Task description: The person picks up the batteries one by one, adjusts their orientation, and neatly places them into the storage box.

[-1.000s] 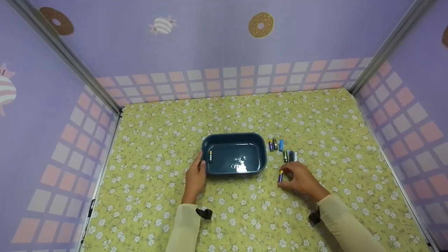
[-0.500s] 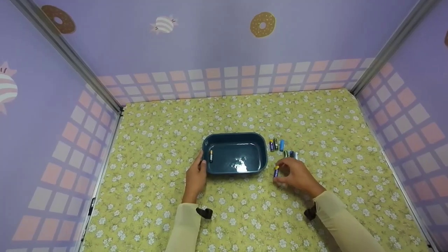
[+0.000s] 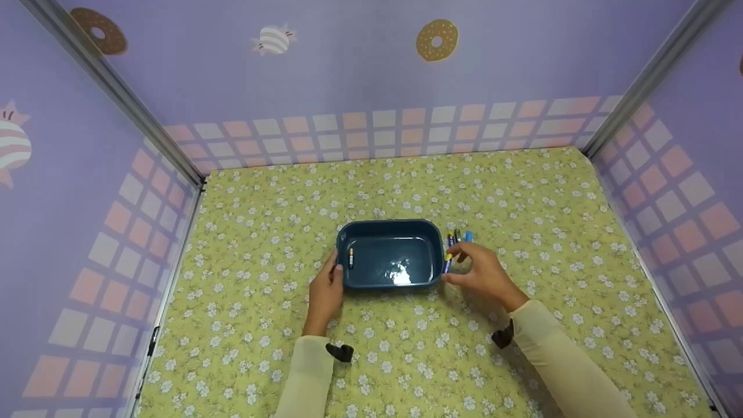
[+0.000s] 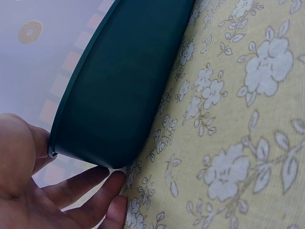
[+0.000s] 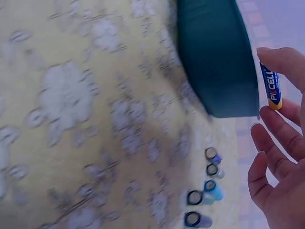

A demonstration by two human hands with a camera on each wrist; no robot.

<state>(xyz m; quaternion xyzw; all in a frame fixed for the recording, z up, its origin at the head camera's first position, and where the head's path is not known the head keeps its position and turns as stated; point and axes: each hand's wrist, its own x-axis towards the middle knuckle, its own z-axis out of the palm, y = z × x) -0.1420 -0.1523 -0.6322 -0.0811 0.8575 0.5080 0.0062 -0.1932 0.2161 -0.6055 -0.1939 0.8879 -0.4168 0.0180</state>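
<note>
A dark teal plastic basin (image 3: pixel 390 287) stands on the floral cloth, with one small battery (image 3: pixel 351 259) lying inside near its left wall. My left hand (image 3: pixel 326 292) rests against the basin's left side; in the left wrist view its fingers (image 4: pixel 78 188) reach along the outer wall near the base. At the basin's right rim, my right hand (image 3: pixel 480 274) pinches a blue battery with a yellow end (image 5: pixel 271 86) between thumb and fingertips. Lettering shows on its side. The other right fingers (image 5: pixel 269 152) are loosely bent.
Several batteries stand on the cloth right of the basin, among them a purple one (image 3: pixel 451 238) and a light blue one (image 3: pixel 468 236); my right hand hides others in the head view. Purple printed walls (image 3: pixel 371 75) enclose the back and sides.
My right hand has carried the pinched battery left and away from me, from the cloth to the basin's right rim. My left hand has stayed at the basin's left side.
</note>
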